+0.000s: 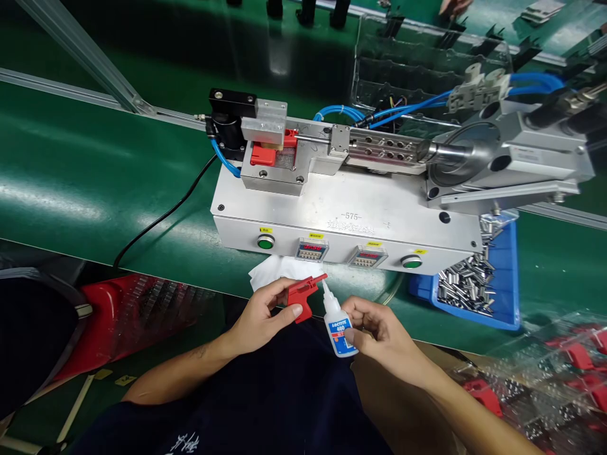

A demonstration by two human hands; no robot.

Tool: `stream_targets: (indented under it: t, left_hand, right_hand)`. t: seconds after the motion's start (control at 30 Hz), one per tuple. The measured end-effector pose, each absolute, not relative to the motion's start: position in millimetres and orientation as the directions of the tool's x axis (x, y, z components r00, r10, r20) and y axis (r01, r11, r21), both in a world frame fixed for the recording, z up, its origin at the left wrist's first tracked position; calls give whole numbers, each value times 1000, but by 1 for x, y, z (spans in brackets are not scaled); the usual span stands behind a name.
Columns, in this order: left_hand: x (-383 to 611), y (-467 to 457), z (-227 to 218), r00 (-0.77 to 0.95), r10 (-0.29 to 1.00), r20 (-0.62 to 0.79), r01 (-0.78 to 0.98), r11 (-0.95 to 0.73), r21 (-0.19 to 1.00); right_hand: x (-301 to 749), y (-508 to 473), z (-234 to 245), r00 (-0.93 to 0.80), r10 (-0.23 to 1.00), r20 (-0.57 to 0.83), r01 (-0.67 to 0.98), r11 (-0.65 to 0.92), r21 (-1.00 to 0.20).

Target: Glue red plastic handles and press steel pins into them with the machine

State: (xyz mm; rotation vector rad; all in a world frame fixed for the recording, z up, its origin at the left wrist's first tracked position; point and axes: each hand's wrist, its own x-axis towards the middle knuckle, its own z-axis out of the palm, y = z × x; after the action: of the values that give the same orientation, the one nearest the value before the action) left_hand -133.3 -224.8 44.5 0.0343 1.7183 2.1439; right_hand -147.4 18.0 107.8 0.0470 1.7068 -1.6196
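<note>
Between the thumb and fingers of my left hand is a red plastic part with a thin stem pointing right. My right hand grips a white glue bottle with a blue and red Loctite label. The bottle stands nearly upright, its narrow nozzle at the tip of the red stem; whether they touch I cannot tell. Just beyond both hands is a metal press machine with green buttons and small digital displays. Another red part sits in its fixture, under a metal clamp block.
A blue bin of small metal pins stands right of the machine. White paper lies at its front edge. Clear trays with red parts are at lower right. A red chair or bin is at left. A black cable crosses the green table.
</note>
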Motion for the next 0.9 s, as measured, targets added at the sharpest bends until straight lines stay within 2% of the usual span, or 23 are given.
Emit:
stream_targets:
  t: [0.4,0.57,0.63,0.73,0.9]
  left_hand:
    - [-133,-224,45,-927,319,-194,-264,-191,945]
    - [-133,-224,46,-929,314,-196,-264,-188,946]
    - [-134,-223,46,-926,316,-208,-274,-182,945]
    - [-137,-224,46,-923,308,-231,-298,-191,935]
    - [-134,-230,44,-907,254,-335,-391,-220,893]
  right_hand:
    - [-147,19,107,-701,-462,-543,526,179,-831]
    - [-146,19,107,-708,-451,-543,502,219,-837]
    - [-145,20,108,-728,-454,-514,436,272,-858]
    - [-147,23,105,-804,-435,-406,240,388,-890]
    - [-148,34,77,-899,-391,-196,-76,581,-810]
